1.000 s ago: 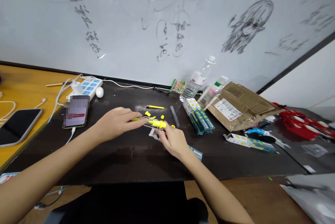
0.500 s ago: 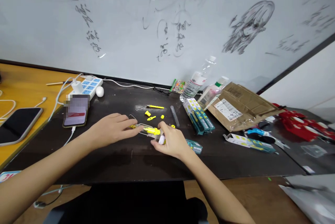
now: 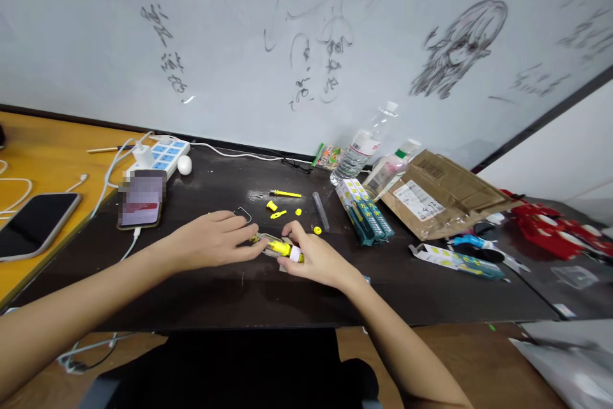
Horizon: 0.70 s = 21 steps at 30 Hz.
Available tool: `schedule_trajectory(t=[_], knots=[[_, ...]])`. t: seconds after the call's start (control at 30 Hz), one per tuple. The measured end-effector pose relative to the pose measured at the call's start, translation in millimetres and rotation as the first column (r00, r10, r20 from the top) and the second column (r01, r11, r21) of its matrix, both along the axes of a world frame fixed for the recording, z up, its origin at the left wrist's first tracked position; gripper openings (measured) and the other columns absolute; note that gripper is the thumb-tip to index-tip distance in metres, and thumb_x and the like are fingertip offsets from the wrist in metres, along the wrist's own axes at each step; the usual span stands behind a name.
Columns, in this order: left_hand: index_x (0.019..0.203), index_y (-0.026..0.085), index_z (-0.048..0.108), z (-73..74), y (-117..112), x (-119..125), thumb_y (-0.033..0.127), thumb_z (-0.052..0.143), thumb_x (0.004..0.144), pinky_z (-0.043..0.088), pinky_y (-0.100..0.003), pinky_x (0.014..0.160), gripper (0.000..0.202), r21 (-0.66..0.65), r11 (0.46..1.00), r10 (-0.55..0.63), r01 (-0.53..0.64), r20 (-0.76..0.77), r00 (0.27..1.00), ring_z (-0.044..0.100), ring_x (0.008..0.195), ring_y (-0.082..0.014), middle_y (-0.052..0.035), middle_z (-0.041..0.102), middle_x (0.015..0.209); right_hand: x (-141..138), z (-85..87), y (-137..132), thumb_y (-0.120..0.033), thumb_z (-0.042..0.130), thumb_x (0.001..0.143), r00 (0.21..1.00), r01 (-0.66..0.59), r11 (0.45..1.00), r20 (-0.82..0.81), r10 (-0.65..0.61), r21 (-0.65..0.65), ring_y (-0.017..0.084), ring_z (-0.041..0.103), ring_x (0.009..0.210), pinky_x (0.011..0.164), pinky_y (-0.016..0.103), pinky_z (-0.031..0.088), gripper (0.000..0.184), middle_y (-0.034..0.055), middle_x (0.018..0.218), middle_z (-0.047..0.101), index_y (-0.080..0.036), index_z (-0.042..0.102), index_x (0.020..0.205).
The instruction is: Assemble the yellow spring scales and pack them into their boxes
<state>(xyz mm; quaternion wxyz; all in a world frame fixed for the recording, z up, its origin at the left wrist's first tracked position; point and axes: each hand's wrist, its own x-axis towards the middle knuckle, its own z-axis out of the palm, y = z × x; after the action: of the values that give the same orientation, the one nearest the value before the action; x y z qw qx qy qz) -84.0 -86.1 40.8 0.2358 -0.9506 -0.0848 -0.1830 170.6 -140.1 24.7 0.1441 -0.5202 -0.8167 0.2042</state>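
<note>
Between my hands, low over the dark desk, is a slim yellow-and-clear tool (image 3: 281, 247) with a white collar near its right end; its exact kind is unclear. My right hand (image 3: 316, 256) grips that right end between thumb and fingers. At its left end, my left hand (image 3: 215, 240) pinches with thumb and forefinger, partly covering it. A bent wire (image 3: 244, 212) lies behind the left fingers. Beyond the hands are small yellow plastic pieces (image 3: 278, 214), a yellow ring (image 3: 317, 230), a thin yellow pointed piece (image 3: 287, 193) and a clear tube (image 3: 320, 211).
Green-and-white boxes (image 3: 364, 212) stand right of the tube, near two bottles (image 3: 357, 155) and a cardboard parcel (image 3: 431, 195). An opened box (image 3: 457, 262) lies farther right. Leftward are a charging phone (image 3: 143, 198), a power strip (image 3: 167, 157) and another phone (image 3: 41, 221).
The tool has shifted slightly right and down, and its white collar shows more clearly. My left hand has moved a little right with it. The small box by my right hand is now mostly hidden.
</note>
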Motion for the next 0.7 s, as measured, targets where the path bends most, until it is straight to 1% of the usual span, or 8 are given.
schedule_trajectory(t=[0.2, 0.27, 0.37, 0.5, 0.53, 0.6, 0.67, 0.7], knots=[[0.116, 0.030, 0.052, 5.3, 0, 11, 0.010, 0.046, 0.088, 0.041, -0.023, 0.072, 0.034, -0.052, 0.993, -0.105, 0.105, 0.019, 0.994, 0.057, 0.084, -0.0111, -0.0018, 0.065, 0.099, 5, -1.8, 5, -0.041, 0.053, 0.084, 0.987, -0.085, 0.986, -0.149, 0.064, -0.143, 0.011, 0.046, 0.060, 0.060, 0.022, 0.035, 0.032, -0.0053, 0.072, 0.051, -0.022, 0.039, 0.105], [0.116, 0.028, 0.051, 4.5, -1, 15, 0.012, 0.046, 0.089, 0.040, -0.024, 0.071, 0.032, -0.042, 0.993, -0.110, 0.110, -0.004, 0.994, 0.057, 0.083, -0.0115, -0.0025, 0.065, 0.097, 5, -1.4, 6, -0.041, 0.053, 0.084, 0.979, -0.119, 0.978, -0.185, 0.087, -0.169, 0.011, 0.047, 0.062, 0.063, 0.023, 0.036, 0.031, -0.0050, 0.074, 0.051, -0.022, 0.039, 0.104], [0.111, 0.025, 0.054, 3.1, -4, 26, 0.015, 0.043, 0.091, 0.039, -0.025, 0.066, 0.025, 0.030, 0.995, -0.098, 0.100, -0.069, 0.993, 0.056, 0.077, -0.0118, -0.0036, 0.065, 0.096, 2, 0.3, 7, -0.037, 0.054, 0.084, 0.961, -0.177, 0.966, -0.243, 0.129, -0.186, 0.011, 0.047, 0.065, 0.064, 0.023, 0.038, 0.029, -0.0045, 0.077, 0.051, -0.021, 0.039, 0.104], [0.096, 0.022, 0.056, 5.7, -8, 42, 0.016, 0.042, 0.092, 0.039, -0.026, 0.063, 0.016, 0.067, 0.988, -0.137, 0.140, -0.055, 0.989, 0.055, 0.073, -0.0125, -0.0038, 0.065, 0.096, -2, 0.8, 10, -0.028, 0.055, 0.083, 0.927, -0.254, 0.956, -0.321, 0.196, -0.150, 0.011, 0.048, 0.071, 0.070, 0.024, 0.041, 0.024, -0.0033, 0.081, 0.051, -0.020, 0.041, 0.101], [0.095, 0.022, 0.056, 7.4, -8, 43, 0.017, 0.042, 0.092, 0.039, -0.027, 0.064, 0.015, 0.063, 0.989, -0.133, 0.135, -0.036, 0.990, 0.055, 0.073, -0.0125, -0.0034, 0.065, 0.093, -2, 0.5, 11, -0.029, 0.055, 0.083, 0.922, -0.256, 0.957, -0.332, 0.199, -0.135, 0.012, 0.049, 0.073, 0.072, 0.024, 0.041, 0.023, -0.0028, 0.083, 0.052, -0.020, 0.042, 0.100], [0.096, 0.022, 0.055, 10.9, -6, 43, 0.020, 0.043, 0.093, 0.039, -0.027, 0.065, 0.013, 0.029, 0.997, -0.073, 0.073, 0.017, 0.997, 0.054, 0.070, -0.0128, -0.0029, 0.063, 0.086, -1, -0.4, 12, -0.034, 0.054, 0.085, 0.921, -0.242, 0.963, -0.340, 0.189, -0.119, 0.013, 0.051, 0.076, 0.073, 0.025, 0.042, 0.024, -0.0019, 0.085, 0.053, -0.019, 0.044, 0.101], [0.095, 0.020, 0.056, 12.6, -2, 38, 0.032, 0.043, 0.094, 0.038, -0.027, 0.064, 0.018, -0.037, 0.999, 0.037, -0.034, 0.058, 0.998, 0.054, 0.066, -0.0136, -0.0025, 0.060, 0.075, 2, -1.3, 12, -0.039, 0.052, 0.087, 0.925, -0.229, 0.965, -0.337, 0.176, -0.125, 0.013, 0.053, 0.077, 0.074, 0.026, 0.043, 0.025, -0.0013, 0.086, 0.054, -0.019, 0.046, 0.102], [0.092, 0.019, 0.056, 12.3, -1, 35, 0.042, 0.042, 0.093, 0.037, -0.027, 0.062, 0.027, -0.075, 0.994, 0.087, -0.082, 0.065, 0.994, 0.054, 0.064, -0.0141, -0.0020, 0.057, 0.070, 3, -1.7, 12, -0.040, 0.051, 0.088, 0.926, -0.226, 0.965, -0.337, 0.171, -0.133, 0.013, 0.053, 0.077, 0.074, 0.026, 0.043, 0.026, -0.0011, 0.086, 0.055, -0.020, 0.047, 0.102]])
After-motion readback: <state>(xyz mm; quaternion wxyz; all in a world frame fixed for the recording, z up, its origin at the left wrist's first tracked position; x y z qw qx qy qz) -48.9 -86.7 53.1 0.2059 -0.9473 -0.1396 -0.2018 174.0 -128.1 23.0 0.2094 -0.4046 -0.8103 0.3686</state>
